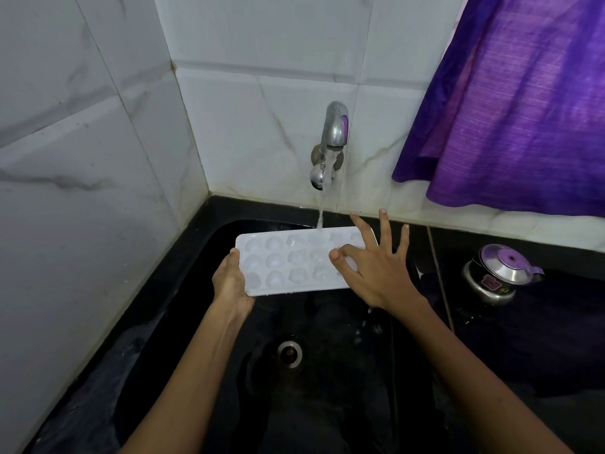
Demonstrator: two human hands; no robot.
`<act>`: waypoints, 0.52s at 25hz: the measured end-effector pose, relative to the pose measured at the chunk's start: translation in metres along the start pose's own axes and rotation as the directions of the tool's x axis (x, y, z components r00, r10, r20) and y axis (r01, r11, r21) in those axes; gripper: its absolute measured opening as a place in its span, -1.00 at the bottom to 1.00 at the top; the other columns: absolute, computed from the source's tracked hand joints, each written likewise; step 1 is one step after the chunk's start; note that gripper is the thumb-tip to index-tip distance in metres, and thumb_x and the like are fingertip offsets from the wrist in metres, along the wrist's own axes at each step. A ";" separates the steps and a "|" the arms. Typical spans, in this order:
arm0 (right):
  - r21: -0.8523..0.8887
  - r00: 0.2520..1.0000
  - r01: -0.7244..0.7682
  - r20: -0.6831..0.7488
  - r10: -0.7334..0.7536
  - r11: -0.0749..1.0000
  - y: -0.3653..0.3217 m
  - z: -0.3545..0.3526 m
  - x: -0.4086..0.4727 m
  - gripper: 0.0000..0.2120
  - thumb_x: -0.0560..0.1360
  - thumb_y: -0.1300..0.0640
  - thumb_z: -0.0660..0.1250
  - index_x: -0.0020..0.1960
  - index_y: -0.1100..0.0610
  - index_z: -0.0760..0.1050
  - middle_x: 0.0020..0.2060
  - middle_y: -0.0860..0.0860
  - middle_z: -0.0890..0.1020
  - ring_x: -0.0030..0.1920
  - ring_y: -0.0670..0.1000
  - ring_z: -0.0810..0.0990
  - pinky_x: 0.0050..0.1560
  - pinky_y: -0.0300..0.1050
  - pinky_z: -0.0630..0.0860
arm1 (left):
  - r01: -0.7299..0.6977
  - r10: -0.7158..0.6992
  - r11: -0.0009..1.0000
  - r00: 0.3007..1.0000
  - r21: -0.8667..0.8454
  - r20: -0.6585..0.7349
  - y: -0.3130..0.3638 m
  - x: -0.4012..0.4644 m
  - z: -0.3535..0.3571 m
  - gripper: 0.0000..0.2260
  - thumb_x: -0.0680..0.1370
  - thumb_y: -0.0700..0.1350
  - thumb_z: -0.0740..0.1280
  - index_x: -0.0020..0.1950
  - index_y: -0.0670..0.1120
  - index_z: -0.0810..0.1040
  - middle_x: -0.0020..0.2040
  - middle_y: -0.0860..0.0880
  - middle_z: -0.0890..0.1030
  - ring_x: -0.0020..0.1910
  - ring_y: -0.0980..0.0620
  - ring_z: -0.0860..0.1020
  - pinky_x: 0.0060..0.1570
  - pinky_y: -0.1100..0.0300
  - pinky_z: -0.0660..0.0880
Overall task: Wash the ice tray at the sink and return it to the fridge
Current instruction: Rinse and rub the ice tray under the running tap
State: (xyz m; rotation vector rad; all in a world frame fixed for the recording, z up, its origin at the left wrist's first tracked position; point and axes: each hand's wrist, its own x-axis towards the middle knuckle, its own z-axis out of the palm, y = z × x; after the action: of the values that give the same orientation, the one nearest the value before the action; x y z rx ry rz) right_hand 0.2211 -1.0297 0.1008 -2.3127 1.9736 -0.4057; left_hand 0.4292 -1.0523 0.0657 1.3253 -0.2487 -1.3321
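- Bare forearms are extended over black stone sink (196,322).
- White plastic ice tray (288,263) is gripped at one end by left hand (230,283), under tap stream (320,208).
- Right hand (376,270) is splayed, thumb pressing a cell.
- Risk: single-ended wet grip; tray may slip into sink.

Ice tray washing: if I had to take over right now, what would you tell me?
Left hand: grips the left end of the tray and holds it over the sink.
Right hand: fingers spread, thumb rubbing a pocket at the tray's right end.
Tap: running, with the water landing on the tray's far edge.
Done: the tray is at the sink and rinsing is under way.
Left: probably rub the other pockets, rinse, shut the tap, shake off the water, and carry the tray to the fridge, which is out of view.
Nearby: a steel pot on the counter to the right.
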 end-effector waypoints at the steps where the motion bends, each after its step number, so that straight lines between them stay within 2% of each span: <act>1: 0.011 1.000 0.004 -0.004 -0.004 1.000 0.000 0.001 -0.001 -0.01 0.25 -0.50 -0.52 0.10 -0.17 0.56 0.54 -0.07 -0.02 0.49 0.09 -0.38 0.34 0.25 -0.48 | 0.003 -0.003 1.000 1.000 -0.001 0.003 -0.001 0.000 -0.001 -0.78 0.63 -0.03 0.17 -0.02 -0.10 0.55 -0.05 -0.13 0.64 -0.12 -0.15 0.62 -0.09 -0.11 0.58; 3: 0.058 1.000 0.008 -0.020 -0.007 0.998 0.001 0.001 -0.003 -0.07 0.30 -0.49 -0.47 0.09 -0.16 0.56 0.54 -0.08 -0.02 0.48 0.06 -0.38 0.34 0.23 -0.47 | 0.000 0.000 1.000 1.000 -0.003 -0.004 -0.001 0.000 -0.002 -0.79 0.63 -0.03 0.18 -0.02 -0.11 0.54 -0.07 -0.12 0.64 -0.13 -0.14 0.62 -0.10 -0.09 0.58; 6: 0.171 0.995 -0.024 -0.088 0.039 0.985 0.006 -0.005 -0.008 -0.35 0.43 -0.40 -0.25 0.07 -0.17 0.52 0.53 -0.10 -0.02 0.49 0.02 -0.35 0.36 0.18 -0.45 | -0.010 0.010 1.000 1.000 -0.009 -0.020 0.002 0.002 -0.004 -0.80 0.62 -0.03 0.18 -0.02 -0.11 0.54 -0.09 -0.11 0.64 -0.13 -0.14 0.62 -0.10 -0.09 0.58; 8: 0.156 0.997 -0.002 -0.074 0.014 0.988 0.008 -0.006 -0.016 -0.43 0.41 -0.42 -0.17 0.00 -0.19 0.53 0.53 -0.10 -0.03 0.49 0.02 -0.37 0.36 0.16 -0.45 | -0.012 0.012 1.000 1.000 -0.004 -0.015 0.003 0.003 -0.005 -0.79 0.62 -0.03 0.18 -0.03 -0.11 0.54 -0.09 -0.11 0.64 -0.14 -0.14 0.62 -0.09 -0.10 0.58; 10: 0.076 0.999 0.035 -0.030 -0.033 0.996 0.008 -0.001 -0.022 -0.34 0.33 -0.52 -0.16 -0.03 -0.18 0.55 0.54 -0.10 -0.06 0.48 0.03 -0.39 0.36 0.18 -0.47 | -0.014 0.014 1.000 1.000 -0.001 0.000 0.002 0.003 -0.004 -0.78 0.63 -0.03 0.18 0.00 -0.12 0.55 -0.10 -0.11 0.64 -0.14 -0.13 0.62 -0.08 -0.10 0.57; 13: -0.027 0.997 0.060 -0.042 -0.061 0.998 0.010 0.008 -0.026 -0.19 0.24 -0.60 -0.26 0.03 -0.20 0.56 0.54 -0.09 -0.08 0.47 0.08 -0.40 0.35 0.18 -0.51 | -0.015 0.015 1.000 1.000 0.002 0.016 0.001 0.003 -0.002 -0.77 0.62 -0.02 0.18 0.08 -0.13 0.54 -0.05 -0.12 0.64 -0.09 -0.16 0.62 -0.03 -0.13 0.56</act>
State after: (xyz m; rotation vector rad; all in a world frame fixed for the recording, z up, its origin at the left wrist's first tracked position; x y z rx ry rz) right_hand 0.2103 -1.0069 0.0874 -2.4043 1.9426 -0.4399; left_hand 0.4322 -1.0544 0.0640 1.3121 -0.2703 -1.3311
